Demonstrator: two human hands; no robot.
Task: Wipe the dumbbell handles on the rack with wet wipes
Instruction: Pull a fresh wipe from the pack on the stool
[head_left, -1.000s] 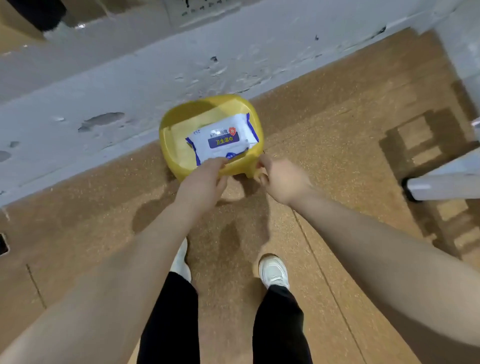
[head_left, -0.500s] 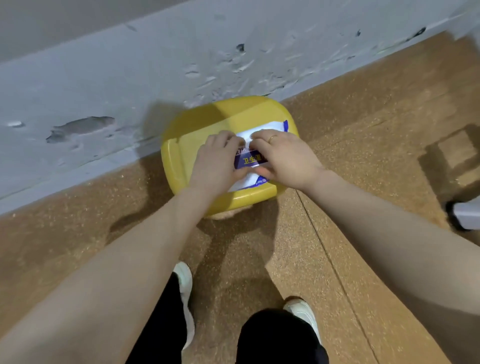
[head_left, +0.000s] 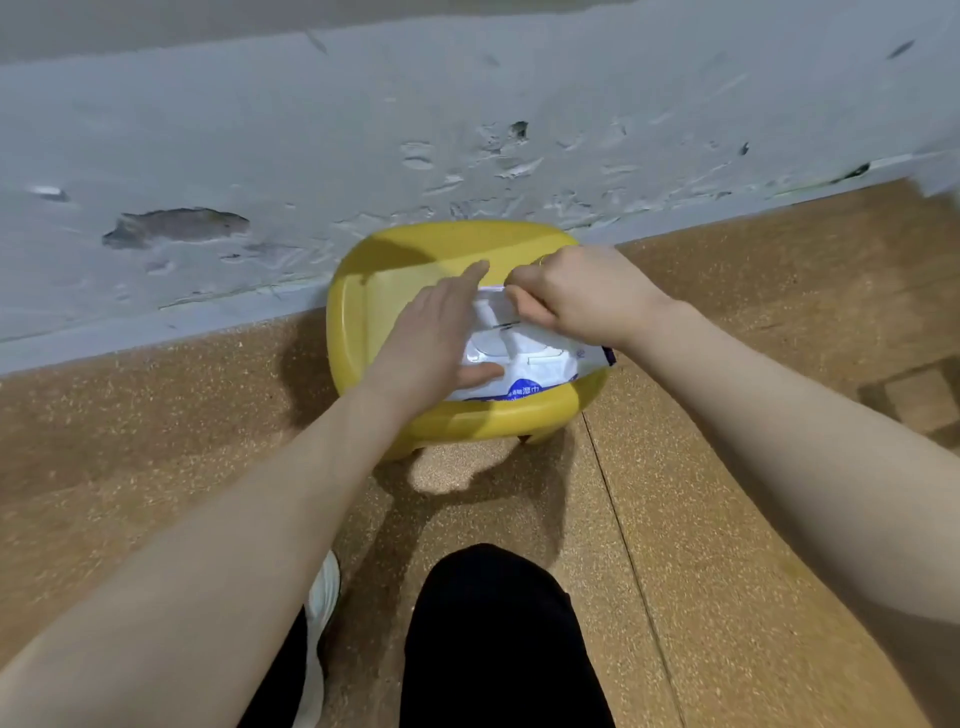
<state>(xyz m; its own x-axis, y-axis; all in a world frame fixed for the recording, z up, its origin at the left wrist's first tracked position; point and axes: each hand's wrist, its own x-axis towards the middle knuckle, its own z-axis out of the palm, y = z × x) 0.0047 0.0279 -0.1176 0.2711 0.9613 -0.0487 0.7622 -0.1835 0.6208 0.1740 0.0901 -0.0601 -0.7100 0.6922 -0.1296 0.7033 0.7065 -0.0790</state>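
A white and blue pack of wet wipes (head_left: 524, 364) lies on a yellow plastic stool (head_left: 363, 322) that stands against the wall. My left hand (head_left: 436, 338) lies flat on the pack's left side with straight fingers, pressing it down. At the far edge of the pack my right hand (head_left: 582, 296) has its fingers curled, pinching the peeled-back flap of the pack. The pack's white oval opening shows between the two hands. No dumbbells or rack are in view.
A grey wall (head_left: 467, 130) with flaking paint runs behind the stool. The floor (head_left: 727, 467) is brown speckled cork. My black trouser legs (head_left: 498, 634) and a white shoe (head_left: 322, 597) are at the bottom of the view.
Both hands moved onto the pack. The blue label flap has been peeled back by my right hand, and the white opening now shows. The view has come closer to the stool.
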